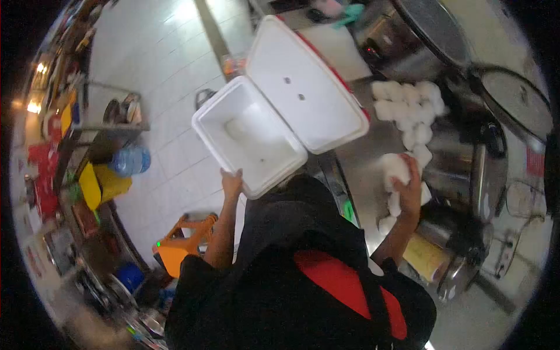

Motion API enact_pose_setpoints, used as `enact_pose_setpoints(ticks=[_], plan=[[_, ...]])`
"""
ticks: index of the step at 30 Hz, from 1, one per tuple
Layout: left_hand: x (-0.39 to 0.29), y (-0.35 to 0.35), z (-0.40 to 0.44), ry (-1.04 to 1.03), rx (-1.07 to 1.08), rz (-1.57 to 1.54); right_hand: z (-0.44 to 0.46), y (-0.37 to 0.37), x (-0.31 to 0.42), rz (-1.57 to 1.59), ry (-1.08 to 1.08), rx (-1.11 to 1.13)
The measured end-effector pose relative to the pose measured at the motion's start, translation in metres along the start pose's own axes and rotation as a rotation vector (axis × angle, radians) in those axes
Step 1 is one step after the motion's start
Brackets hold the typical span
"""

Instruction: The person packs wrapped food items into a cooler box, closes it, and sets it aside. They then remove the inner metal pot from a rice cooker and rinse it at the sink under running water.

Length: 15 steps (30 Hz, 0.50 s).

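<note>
My left hand [232,183] grips the near left rim of a white cooler box [204,123], fingers hooked over the edge. The box tilts towards me, and I see no contents on its inner floor. Its hinged lid [303,87], white inside with a red outer edge, stands open to the right. On the metal counter, my right hand [410,191] curls around a white rounded bundle [394,169]; blur hides its exact kind. Several similar white bundles [411,108] lie in a cluster beyond that hand.
Large metal pots [446,157] line the counter's right side. An orange step stool [184,242] stands on the tiled floor [169,146] at lower left. Further left are a blue water bottle [130,161], a yellow container [105,184] and a metal rack [125,126].
</note>
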<state>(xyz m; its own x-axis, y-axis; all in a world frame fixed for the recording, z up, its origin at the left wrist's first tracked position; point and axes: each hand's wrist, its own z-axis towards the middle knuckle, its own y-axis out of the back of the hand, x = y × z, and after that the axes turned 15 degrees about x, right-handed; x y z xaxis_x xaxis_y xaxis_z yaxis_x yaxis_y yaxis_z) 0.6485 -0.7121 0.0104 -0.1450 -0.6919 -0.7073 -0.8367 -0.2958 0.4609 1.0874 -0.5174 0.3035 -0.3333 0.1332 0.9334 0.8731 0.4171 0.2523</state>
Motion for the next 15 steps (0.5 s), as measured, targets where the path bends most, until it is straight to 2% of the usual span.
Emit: enact_pose_setpoints(ticks=[1,3,4,5,7,9,10,11,12,13,14,15], plan=[[0.005,0.001,0.008,-0.001,-0.003,0.023,0.018,-0.038,0.016,-0.055,0.044,0.234],[-0.031,0.015,-0.001,-0.011,0.03,-0.139,0.062,-0.115,0.036,-0.114,0.1,0.706],[-0.046,0.022,-0.005,-0.02,0.055,-0.224,0.084,-0.162,0.032,-0.134,0.241,0.828],[-0.051,0.025,-0.002,-0.037,0.045,-0.236,0.112,-0.207,0.017,-0.069,0.221,0.964],[-0.055,0.034,0.011,-0.077,0.018,-0.25,0.16,-0.288,-0.033,-0.006,0.062,1.001],[-0.041,0.034,0.022,-0.175,0.1,-0.135,0.208,-0.353,-0.103,0.009,-0.154,0.823],[-0.069,0.033,0.01,-0.238,-0.016,-0.171,0.233,-0.382,-0.156,-0.177,-0.147,0.643],[-0.046,0.021,0.02,-0.248,-0.079,-0.144,0.259,-0.409,-0.204,-0.356,-0.14,0.458],[-0.071,0.034,0.009,-0.274,0.012,-0.238,0.276,-0.427,-0.244,-0.49,0.002,0.361],[-0.029,0.014,0.026,-0.287,-0.019,-0.17,0.295,-0.44,-0.273,-0.612,0.147,0.266],[-0.054,0.025,0.013,-0.181,0.003,-0.168,0.314,-0.452,-0.29,-0.529,0.181,0.228],[-0.053,0.028,0.011,-0.175,0.004,-0.124,0.314,-0.469,-0.308,-0.447,0.184,0.194]])
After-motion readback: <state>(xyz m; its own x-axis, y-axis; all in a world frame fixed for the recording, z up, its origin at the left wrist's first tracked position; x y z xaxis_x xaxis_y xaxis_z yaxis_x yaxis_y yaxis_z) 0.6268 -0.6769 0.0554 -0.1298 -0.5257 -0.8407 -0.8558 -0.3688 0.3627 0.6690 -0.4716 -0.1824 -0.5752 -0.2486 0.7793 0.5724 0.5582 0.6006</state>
